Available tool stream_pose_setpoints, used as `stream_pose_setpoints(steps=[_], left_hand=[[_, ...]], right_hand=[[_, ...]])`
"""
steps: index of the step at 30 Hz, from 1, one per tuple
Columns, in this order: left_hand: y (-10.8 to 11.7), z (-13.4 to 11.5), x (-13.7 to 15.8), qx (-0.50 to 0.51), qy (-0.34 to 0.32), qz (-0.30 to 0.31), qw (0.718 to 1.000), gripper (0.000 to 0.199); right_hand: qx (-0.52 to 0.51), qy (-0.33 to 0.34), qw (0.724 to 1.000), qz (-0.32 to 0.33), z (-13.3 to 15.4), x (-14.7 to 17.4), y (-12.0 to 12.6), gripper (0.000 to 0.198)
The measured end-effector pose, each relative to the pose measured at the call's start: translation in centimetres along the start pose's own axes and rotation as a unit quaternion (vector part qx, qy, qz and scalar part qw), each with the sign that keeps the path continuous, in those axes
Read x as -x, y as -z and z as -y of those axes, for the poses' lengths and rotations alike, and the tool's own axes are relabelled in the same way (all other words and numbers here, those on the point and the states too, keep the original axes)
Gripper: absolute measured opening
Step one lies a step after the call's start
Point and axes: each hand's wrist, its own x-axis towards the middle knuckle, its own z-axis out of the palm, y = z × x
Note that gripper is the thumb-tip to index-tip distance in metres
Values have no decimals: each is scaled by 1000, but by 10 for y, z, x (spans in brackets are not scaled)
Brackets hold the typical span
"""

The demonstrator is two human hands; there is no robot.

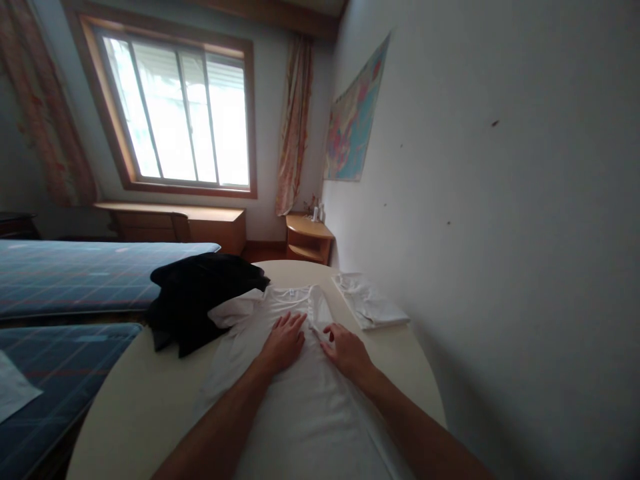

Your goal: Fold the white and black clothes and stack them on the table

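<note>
A white T-shirt [305,407] lies spread on a round cream table [125,400], its neckline at the far end and one sleeve out to the left. The right side of the shirt is folded inward near the shoulder. My left hand [285,341] rests flat on the chest of the shirt, fingers stretched out. On the folded part, my right hand [347,350] has its thumb and fingers bent around the edge of the fabric. Left of the shirt is a crumpled black garment [200,293], partly under the white sleeve. A folded white garment [373,303] sits at the right.
A bare wall [500,233] runs close along the table's right side. To the left are blue plaid mattresses [100,273], with a white item [15,387] on the nearer one. A wooden desk [215,220] and a corner stand [310,230] are at the back.
</note>
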Motion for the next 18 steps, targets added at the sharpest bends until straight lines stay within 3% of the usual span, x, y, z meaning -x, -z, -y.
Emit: stream_pose_setpoints(steps=[7, 18], left_hand=[[2, 0, -17, 34, 3, -43, 998, 46], [-18, 19, -113, 176, 82, -7, 981, 31]], right_hand=[[-7, -9, 999, 31, -6, 9, 2, 21], [-15, -32, 997, 74, 3, 26, 4, 32]])
